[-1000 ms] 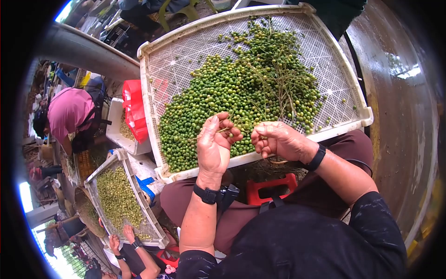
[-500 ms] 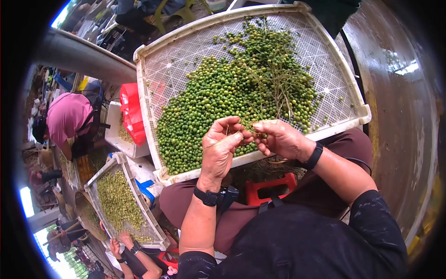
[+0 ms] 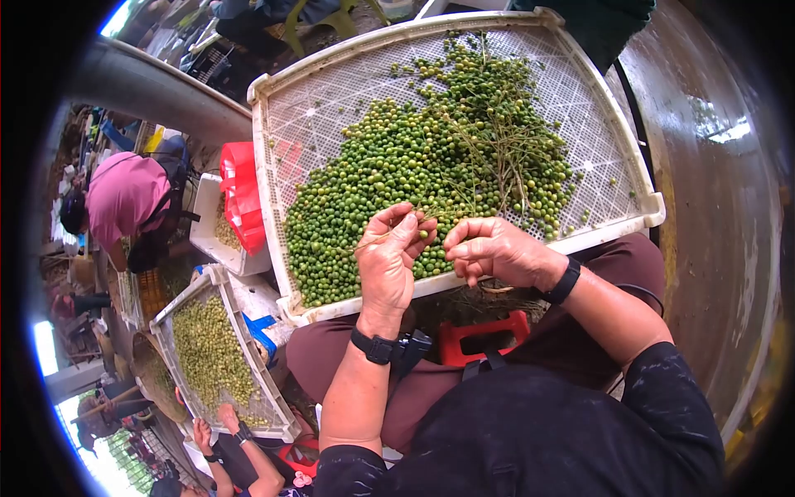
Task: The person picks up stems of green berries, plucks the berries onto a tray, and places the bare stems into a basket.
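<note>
A white mesh tray (image 3: 286, 141) rests across my knees, heaped with small round green and yellowish fruits (image 3: 389, 166). Thin branching stems (image 3: 517, 170) lie over the right part of the heap. Above the tray's near edge, my left hand (image 3: 389, 257) pinches a thin stalk between thumb and fingers, with a green fruit showing by the fingertips. My right hand (image 3: 501, 258) is just to its right, fingers curled and thumb against them; whatever they hold, if anything, is hidden. A small gap separates the two hands.
A red plastic stool (image 3: 483, 338) stands below the tray. To the left are a red bag (image 3: 240, 197), a white bin (image 3: 209, 217) and a second tray of paler fruits (image 3: 273, 414), with another person's hands (image 3: 228, 417) at it. Someone in a pink top (image 3: 124, 195) bends farther off.
My hands have drawn apart; before, they met at the stalk. The left keeps the stalk, and the right has pulled back slightly. The view has shifted a little.
</note>
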The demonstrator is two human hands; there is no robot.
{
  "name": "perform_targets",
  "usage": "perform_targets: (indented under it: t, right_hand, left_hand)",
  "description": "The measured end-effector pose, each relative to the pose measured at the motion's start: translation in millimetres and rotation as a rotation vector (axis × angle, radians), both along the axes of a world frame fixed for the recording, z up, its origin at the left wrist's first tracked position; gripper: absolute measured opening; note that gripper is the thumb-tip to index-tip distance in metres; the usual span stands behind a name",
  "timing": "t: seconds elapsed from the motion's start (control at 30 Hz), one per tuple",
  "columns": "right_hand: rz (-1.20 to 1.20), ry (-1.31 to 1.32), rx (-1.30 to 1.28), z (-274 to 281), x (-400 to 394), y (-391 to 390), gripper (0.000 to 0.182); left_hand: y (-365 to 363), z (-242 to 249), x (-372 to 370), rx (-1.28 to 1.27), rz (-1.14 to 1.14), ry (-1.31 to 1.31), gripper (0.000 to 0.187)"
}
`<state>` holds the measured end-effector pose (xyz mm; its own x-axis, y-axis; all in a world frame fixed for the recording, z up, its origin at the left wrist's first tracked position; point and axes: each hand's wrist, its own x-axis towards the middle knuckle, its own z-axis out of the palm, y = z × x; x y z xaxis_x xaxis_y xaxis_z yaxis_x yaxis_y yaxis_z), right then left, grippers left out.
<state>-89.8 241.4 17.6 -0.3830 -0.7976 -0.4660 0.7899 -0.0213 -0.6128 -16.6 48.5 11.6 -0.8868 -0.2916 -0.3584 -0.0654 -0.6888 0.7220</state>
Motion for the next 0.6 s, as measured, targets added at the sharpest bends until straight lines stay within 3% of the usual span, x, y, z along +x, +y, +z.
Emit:
perform_targets:
  t: [0.17, 0.43, 0.6]
  right_hand:
    - [-0.069, -0.074, 0.118, -14, 14, -13, 0.029]
    - [-0.18, -0.145, -0.071, -22, 23, -6, 0.024]
    - [-0.069, -0.173, -0.099, -19, 19, 3, 0.019]
  left_hand:
    - [16, -9, 5, -0.135, -0.051, 0.034, 0.02]
    - [29, -4, 9, -0.301, -0.073, 0.028, 0.018]
    - [28, 2, 10, -0.37, -0.076, 0.01, 0.015]
